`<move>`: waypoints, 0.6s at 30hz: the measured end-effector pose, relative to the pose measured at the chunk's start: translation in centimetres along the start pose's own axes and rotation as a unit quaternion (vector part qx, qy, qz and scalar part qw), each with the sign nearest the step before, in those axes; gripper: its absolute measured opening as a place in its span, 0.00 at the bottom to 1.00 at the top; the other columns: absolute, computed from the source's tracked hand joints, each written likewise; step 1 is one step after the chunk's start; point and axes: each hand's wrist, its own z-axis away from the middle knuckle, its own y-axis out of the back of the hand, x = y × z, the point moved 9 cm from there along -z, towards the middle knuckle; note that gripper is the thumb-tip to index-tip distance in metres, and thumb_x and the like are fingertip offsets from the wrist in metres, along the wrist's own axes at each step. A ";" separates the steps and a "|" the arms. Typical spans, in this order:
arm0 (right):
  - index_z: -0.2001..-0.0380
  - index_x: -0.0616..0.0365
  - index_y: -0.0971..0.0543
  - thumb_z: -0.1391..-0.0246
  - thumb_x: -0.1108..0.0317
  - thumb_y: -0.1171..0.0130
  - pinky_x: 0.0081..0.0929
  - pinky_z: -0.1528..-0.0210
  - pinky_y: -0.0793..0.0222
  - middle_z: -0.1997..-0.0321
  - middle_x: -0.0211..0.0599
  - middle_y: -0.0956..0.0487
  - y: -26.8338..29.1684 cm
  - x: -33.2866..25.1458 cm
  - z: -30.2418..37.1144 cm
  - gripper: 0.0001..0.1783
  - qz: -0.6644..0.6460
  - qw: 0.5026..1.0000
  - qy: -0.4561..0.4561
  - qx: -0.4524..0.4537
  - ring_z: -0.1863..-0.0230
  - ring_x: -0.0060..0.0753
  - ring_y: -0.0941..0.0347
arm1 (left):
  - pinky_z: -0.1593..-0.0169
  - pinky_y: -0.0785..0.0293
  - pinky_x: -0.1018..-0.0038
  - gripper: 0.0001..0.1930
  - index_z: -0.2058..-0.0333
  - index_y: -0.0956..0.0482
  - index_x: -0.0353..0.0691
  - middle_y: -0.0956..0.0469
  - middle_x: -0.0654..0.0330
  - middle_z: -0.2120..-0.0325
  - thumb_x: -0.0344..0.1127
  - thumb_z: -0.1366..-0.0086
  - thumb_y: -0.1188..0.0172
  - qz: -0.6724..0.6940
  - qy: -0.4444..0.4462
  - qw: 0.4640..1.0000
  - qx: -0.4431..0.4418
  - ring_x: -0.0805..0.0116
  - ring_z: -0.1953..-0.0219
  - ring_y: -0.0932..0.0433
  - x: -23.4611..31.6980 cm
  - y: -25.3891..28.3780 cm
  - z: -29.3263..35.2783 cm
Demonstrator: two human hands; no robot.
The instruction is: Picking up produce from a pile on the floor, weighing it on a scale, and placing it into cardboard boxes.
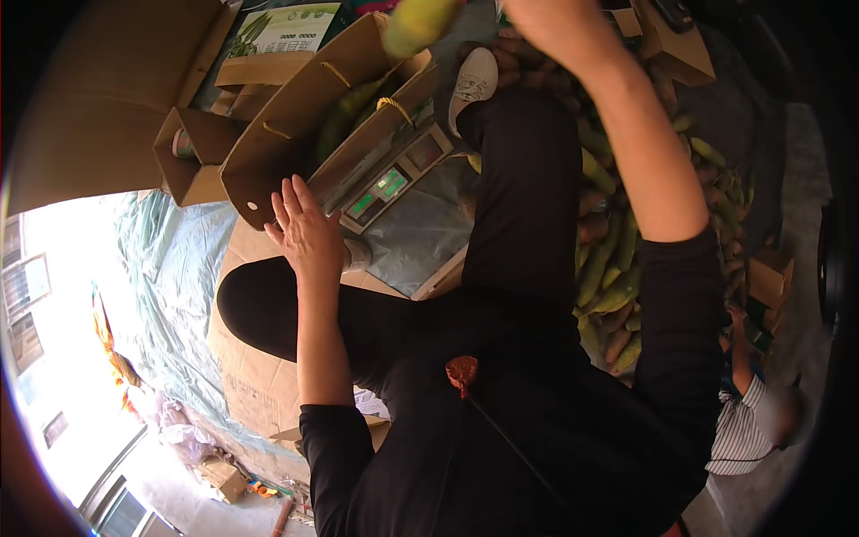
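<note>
My left hand (309,231) lies with fingers stretched against the near end of an open cardboard box (268,161) with yellow rope handles. Inside it are long green radishes (340,121), partly in shadow. The box appears to rest on a digital scale (398,182) with a lit green display. At the top edge, my right hand (559,31) reaches over from the right, its fingers cut off by the picture's border. A blurred yellow-green radish (419,25) is up in the air over the box's far end, apparently in that hand's grip.
A heap of green radishes (608,259) lies right of my leg. A small open carton (192,161) stands left of the box, and a printed carton (277,40) lies behind. Plastic sheeting (174,268) spreads at left. Another person in a striped shirt (738,430) is at the right.
</note>
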 end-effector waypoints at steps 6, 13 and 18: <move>0.58 0.63 0.31 0.46 0.64 0.49 0.45 0.61 0.33 0.66 0.55 0.24 -9.4 1.7 -0.1 0.15 0.125 0.984 0.015 -0.129 0.62 0.57 0.27 | 0.39 0.52 0.44 0.42 0.39 0.49 0.39 0.46 0.56 0.38 0.37 0.49 0.35 0.014 -0.016 1.000 -0.003 0.54 0.36 0.49 0.8 -0.1 0.0; 0.59 0.63 0.26 0.49 0.64 0.45 0.33 0.62 0.29 0.68 0.47 0.21 2.4 10.0 4.4 0.16 0.077 0.987 -0.123 -0.063 0.65 0.43 0.24 | 0.41 0.48 0.46 0.41 0.39 0.48 0.41 0.42 0.57 0.40 0.36 0.49 0.35 -0.009 -0.050 0.998 0.031 0.56 0.37 0.46 1.2 -0.1 -0.2; 0.55 0.59 0.27 0.45 0.65 0.45 0.18 0.68 0.36 0.73 0.28 0.25 12.9 19.3 16.5 0.15 0.179 0.936 -0.304 -0.008 0.71 0.17 0.31 | 0.42 0.45 0.46 0.42 0.38 0.50 0.40 0.42 0.58 0.40 0.39 0.48 0.36 -0.038 -0.049 0.998 0.032 0.58 0.37 0.46 1.5 -0.1 0.0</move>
